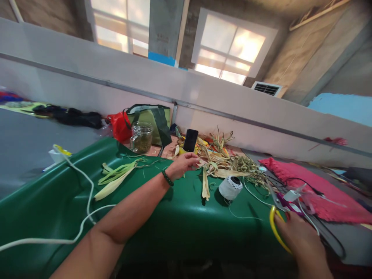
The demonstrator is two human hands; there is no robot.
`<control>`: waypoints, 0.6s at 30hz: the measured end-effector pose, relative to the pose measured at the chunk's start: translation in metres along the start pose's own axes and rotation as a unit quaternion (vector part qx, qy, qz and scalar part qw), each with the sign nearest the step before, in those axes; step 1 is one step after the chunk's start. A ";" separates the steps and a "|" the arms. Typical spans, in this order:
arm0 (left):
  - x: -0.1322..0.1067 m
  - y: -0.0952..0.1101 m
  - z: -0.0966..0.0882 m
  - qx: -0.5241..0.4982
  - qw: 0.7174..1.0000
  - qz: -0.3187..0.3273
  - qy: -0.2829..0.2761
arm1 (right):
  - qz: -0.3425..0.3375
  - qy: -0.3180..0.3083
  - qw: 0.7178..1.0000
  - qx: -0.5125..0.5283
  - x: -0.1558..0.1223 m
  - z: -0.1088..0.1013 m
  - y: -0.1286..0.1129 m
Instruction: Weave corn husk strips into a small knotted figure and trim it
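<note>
My left hand [184,164], with a dark beaded bracelet at the wrist, reaches to the middle of the green sheet. Its fingers are pinched together at the edge of the dried corn husks [221,172]; what lies between the fingertips is too small to make out. My right hand [302,232] grips scissors with yellow handles [274,228] at the right, their blades pointing up and away. Between the hands stands a white spool of thread [230,188], a loose end trailing right. Green and pale husk leaves [117,178] lie left of my left forearm.
A dark phone [190,140] leans upright behind my left hand. Farther back are a glass mug [141,138], a red bag [120,126] and a green bag [151,122]. White cable [84,228] crosses the green sheet [174,221] at left. Pink cloth [314,190] and cords lie right.
</note>
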State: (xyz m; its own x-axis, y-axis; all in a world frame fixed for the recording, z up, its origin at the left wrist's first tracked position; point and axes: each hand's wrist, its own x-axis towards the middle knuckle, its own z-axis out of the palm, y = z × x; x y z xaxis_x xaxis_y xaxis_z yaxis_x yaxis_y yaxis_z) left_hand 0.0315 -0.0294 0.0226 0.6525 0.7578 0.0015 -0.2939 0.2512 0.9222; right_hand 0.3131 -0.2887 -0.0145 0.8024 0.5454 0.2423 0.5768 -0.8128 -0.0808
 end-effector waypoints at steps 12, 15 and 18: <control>0.014 0.012 -0.025 -0.087 0.979 0.103 0.155 | -0.126 -0.043 0.991 -0.022 0.022 0.019 -0.017; 0.013 0.005 -0.018 -0.055 0.985 0.101 0.126 | -0.236 0.097 0.948 0.188 0.005 -0.004 -0.062; 0.012 -0.001 -0.012 -0.015 0.989 0.115 0.087 | -0.373 0.146 0.834 0.379 -0.013 -0.023 -0.138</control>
State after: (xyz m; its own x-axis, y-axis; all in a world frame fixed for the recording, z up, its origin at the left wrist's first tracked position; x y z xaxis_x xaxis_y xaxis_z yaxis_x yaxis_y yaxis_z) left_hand 0.0309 -0.0134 0.0165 0.4369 0.8884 0.1410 -0.4436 0.0765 0.8930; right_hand 0.2195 -0.1888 0.0152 0.1702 0.6787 0.7145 0.9186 0.1531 -0.3642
